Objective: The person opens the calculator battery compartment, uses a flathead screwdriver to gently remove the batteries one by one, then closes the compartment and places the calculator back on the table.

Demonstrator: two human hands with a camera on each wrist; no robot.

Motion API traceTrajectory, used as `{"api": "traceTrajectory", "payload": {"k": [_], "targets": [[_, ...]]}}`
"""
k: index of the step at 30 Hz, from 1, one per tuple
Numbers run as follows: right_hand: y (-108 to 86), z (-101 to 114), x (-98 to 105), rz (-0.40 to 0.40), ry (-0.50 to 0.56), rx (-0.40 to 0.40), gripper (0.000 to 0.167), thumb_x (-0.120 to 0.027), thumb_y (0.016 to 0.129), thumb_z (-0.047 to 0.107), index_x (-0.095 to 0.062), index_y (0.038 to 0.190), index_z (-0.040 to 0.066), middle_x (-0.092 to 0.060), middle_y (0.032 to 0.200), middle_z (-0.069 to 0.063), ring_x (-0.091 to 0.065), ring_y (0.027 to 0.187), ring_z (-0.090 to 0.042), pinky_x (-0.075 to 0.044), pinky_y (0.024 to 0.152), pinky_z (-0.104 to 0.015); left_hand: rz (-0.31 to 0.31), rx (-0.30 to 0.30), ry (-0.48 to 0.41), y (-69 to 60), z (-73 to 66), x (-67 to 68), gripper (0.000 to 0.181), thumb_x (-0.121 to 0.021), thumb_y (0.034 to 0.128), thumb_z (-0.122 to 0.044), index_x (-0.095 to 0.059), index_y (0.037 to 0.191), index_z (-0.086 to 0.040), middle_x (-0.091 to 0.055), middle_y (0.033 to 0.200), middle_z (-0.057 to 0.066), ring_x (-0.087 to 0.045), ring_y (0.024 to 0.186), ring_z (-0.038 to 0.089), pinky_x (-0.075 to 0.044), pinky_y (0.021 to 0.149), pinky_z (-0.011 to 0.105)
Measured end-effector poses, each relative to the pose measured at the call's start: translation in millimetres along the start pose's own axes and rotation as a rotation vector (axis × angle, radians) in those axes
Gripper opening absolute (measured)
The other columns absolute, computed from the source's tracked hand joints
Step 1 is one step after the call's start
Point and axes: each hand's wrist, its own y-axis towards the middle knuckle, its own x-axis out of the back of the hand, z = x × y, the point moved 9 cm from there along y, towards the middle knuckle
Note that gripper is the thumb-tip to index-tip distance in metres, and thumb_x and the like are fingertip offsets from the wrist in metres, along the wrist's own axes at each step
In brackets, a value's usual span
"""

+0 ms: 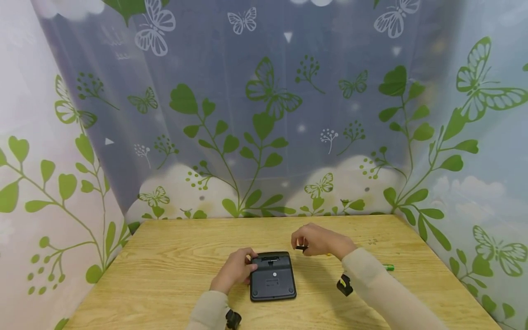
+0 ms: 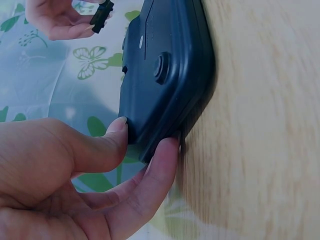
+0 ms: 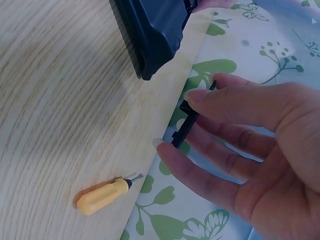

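Note:
A black calculator [image 1: 273, 288] lies face down on the wooden table, its back upward with round feet and a small pale dot. At its far end a battery compartment [image 1: 270, 259] shows uncovered; what is inside is too small to tell. My left hand [image 1: 235, 270] grips the calculator's left edge, thumb on the back and fingers at the side, as the left wrist view [image 2: 170, 90] shows the casing close up. Off to the right, my right hand [image 1: 321, 240] pinches a small black battery cover [image 3: 189, 125] between thumb and fingers, apart from the calculator.
A screwdriver with a yellow handle [image 3: 102, 197] lies on the table near my right hand, mostly hidden in the head view. Beyond my right forearm shows the end of a green cylinder [image 1: 389, 267]. A leaf-and-butterfly curtain [image 1: 264, 151] hangs behind the table's far edge.

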Motion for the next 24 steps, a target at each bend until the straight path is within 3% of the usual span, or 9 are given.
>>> {"api": "traceTrajectory", "payload": {"k": [24], "targets": [[12.3,19.1,-2.2,-0.015,-0.021,0.054,0.029,-0.076,0.086,-0.007,-0.073,0.103,0.017,-0.072,0.1,-0.002,-0.065,0.087,-0.012,-0.057,0.077,-0.028,-0.007,0.004,0.004,-1.3,-0.3,1.3,0.025,-0.066,0.0982,0.0,-0.065,0.123,-0.003,-0.067,0.102,0.018,-0.066,0.073,0.02,-0.061,0.057,0.032]]}}
